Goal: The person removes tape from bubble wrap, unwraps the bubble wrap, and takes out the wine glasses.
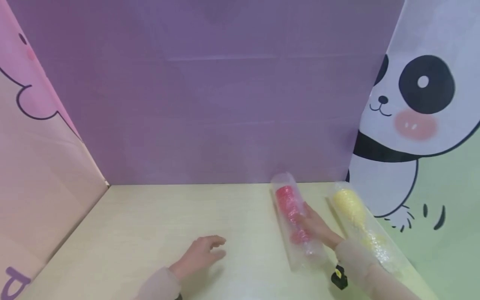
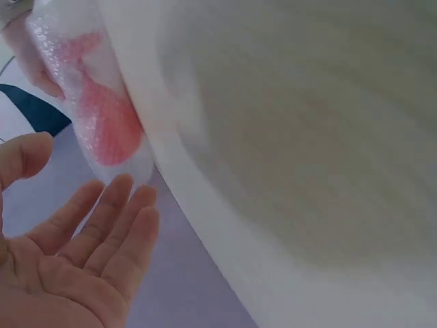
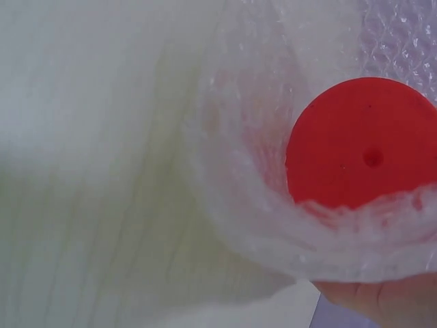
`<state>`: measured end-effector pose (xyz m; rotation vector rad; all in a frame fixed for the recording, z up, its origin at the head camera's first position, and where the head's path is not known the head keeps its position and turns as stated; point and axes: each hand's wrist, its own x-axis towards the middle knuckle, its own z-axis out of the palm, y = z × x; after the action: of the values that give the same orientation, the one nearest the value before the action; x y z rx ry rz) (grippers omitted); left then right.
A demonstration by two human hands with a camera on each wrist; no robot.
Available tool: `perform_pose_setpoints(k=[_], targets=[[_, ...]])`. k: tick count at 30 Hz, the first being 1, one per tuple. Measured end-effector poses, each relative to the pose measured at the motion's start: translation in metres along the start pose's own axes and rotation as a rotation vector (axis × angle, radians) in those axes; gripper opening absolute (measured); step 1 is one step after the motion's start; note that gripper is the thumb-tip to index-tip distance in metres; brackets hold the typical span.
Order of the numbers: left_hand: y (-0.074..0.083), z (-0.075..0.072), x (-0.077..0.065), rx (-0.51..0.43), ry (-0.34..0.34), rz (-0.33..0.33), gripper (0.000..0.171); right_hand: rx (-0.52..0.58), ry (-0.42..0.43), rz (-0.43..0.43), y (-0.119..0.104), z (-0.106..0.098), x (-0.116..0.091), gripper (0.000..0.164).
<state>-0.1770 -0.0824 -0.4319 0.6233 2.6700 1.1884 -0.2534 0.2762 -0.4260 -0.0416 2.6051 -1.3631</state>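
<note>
A red object in clear bubble wrap lies lengthwise at the right of the table, wider at its far part and narrow in the middle. My right hand grips its right side. In the right wrist view, the wrap's open end shows a flat, round red base with a small dent; the right fingers are partly hidden behind the wrap. My left hand hovers over the table to the left, holding nothing. The left wrist view shows its fingers extended and relaxed, apart from the red bundle.
A second bubble-wrapped bundle, yellow inside, lies along the table's right edge. Near the right sleeve sits a small black item with a yellow mark. A purple panel stands behind the pale table, with printed panels at both sides.
</note>
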Motion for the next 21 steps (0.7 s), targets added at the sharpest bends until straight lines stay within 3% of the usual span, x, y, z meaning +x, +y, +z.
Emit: perform_pose_setpoints(k=[6,13,18,21], targets=[[0.016,0.016,0.016,-0.172,-0.002,-0.059,0.047,0.011,-0.01,-0.018,-0.011,0.015,-0.007,0.081],[0.046,0.049,0.064,-0.268,-0.002,-0.226,0.067,0.021,-0.028,-0.027,-0.015,0.02,-0.008,0.083],[0.056,0.069,0.098,-0.373,-0.003,-0.224,0.077,0.049,-0.045,-0.031,-0.016,0.025,-0.006,0.082],[0.055,0.075,0.112,-0.511,-0.039,-0.119,0.071,0.069,-0.045,-0.043,-0.019,0.028,-0.006,0.075]])
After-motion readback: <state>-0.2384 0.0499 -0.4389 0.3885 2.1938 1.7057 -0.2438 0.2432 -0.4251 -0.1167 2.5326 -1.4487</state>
